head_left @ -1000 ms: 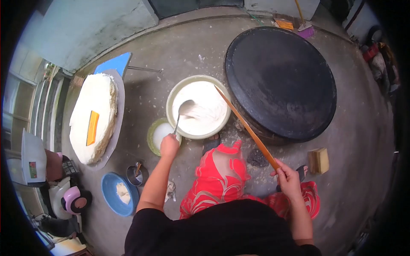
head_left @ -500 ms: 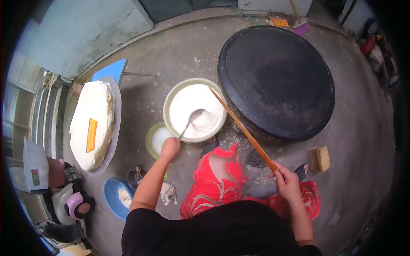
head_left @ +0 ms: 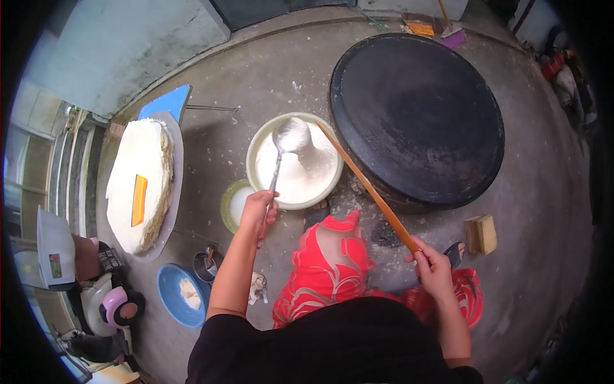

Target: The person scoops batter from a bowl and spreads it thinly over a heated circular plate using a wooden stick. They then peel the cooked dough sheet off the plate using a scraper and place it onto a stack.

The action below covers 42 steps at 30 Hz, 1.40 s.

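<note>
My left hand [head_left: 259,214] is closed around the handle of a metal ladle [head_left: 292,136]. The ladle's bowl, coated in white batter, is raised over the batter [head_left: 281,173] in a pale round basin [head_left: 250,168]. A thick strand of batter runs down beside it. In my right hand [head_left: 433,267] is the lower end of a long, flat wooden stick [head_left: 377,197]. Its far tip reaches the basin's right rim. To the right of the basin stands a large, round black griddle [head_left: 416,118], its surface bare.
At left, a thick stack of pale flat sheets [head_left: 131,163] lies on a round board, an orange scraper [head_left: 139,200] on top. A green bowl of white stuff [head_left: 239,205], a blue basin [head_left: 167,291] and a yellowish block [head_left: 481,234] are on the floor.
My left hand has lifted the ladle out of the batter and turned it upward, drawing up a strand. The wooden stick has stayed nearly in place in my right hand.
</note>
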Each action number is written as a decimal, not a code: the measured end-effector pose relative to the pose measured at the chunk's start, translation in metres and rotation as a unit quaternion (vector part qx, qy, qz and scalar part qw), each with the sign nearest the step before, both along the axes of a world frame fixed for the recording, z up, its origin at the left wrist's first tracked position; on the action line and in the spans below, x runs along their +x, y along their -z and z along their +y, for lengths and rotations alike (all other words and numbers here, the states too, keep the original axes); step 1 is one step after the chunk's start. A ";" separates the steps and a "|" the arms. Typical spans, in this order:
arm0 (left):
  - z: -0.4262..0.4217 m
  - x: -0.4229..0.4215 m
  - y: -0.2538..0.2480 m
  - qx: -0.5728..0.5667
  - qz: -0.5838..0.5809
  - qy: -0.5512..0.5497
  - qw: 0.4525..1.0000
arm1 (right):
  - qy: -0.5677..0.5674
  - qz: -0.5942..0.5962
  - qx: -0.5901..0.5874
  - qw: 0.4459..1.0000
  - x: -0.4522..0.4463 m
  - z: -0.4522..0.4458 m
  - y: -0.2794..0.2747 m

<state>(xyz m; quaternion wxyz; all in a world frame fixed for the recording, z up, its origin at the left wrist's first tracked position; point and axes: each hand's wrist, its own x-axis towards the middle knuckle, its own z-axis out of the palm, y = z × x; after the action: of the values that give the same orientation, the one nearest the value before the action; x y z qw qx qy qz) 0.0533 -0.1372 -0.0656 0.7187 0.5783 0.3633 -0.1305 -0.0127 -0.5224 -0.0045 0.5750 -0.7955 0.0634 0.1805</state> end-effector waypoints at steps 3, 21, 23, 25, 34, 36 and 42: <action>0.004 -0.020 0.030 0.421 -0.013 0.223 0.879 | 0.003 -0.007 0.009 1.000 -0.002 -0.003 0.005; 0.001 -0.020 0.120 0.447 0.099 0.300 0.837 | -0.019 -0.015 -0.009 1.000 0.001 0.004 0.000; -0.010 -0.003 0.121 0.324 0.124 0.277 0.896 | -0.009 -0.015 -0.008 1.000 0.003 0.003 0.001; -0.011 0.006 0.105 -0.226 0.199 0.016 0.953 | -0.016 -0.035 -0.010 0.999 0.005 0.006 0.001; 0.015 -0.017 0.003 -0.356 0.043 -0.017 0.933 | 0.022 -0.006 0.120 0.992 0.004 0.004 0.012; 0.019 -0.026 -0.032 -0.274 -0.013 0.021 0.961 | 0.036 0.013 0.147 0.988 0.002 0.003 0.010; 0.017 -0.041 -0.101 -0.163 -0.081 -0.001 0.983 | 0.064 0.028 0.174 0.982 0.003 -0.003 0.001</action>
<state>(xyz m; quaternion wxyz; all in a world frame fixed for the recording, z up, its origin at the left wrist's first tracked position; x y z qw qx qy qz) 0.0128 -0.1201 0.0355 0.8303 0.4619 0.2788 -0.1398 -0.0101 -0.5255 -0.0054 0.7131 -0.6720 0.0982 0.1737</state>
